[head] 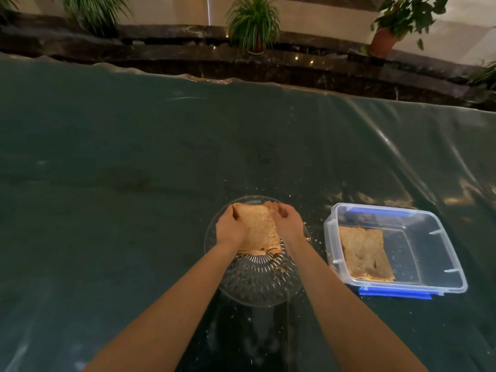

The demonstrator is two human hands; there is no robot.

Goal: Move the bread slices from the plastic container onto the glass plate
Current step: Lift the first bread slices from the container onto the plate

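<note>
A brown bread slice lies over the far half of the round glass plate, on top of at least one more slice whose edge shows beneath it. My left hand grips the slice's left side and my right hand grips its right side near the far corner. To the right stands the clear plastic container with blue clips. One bread slice lies flat in its left half.
A dark table covered by a glossy plastic sheet fills the view, with crumbs scattered around the plate. Beyond the far edge runs a dark stone ledge with potted plants.
</note>
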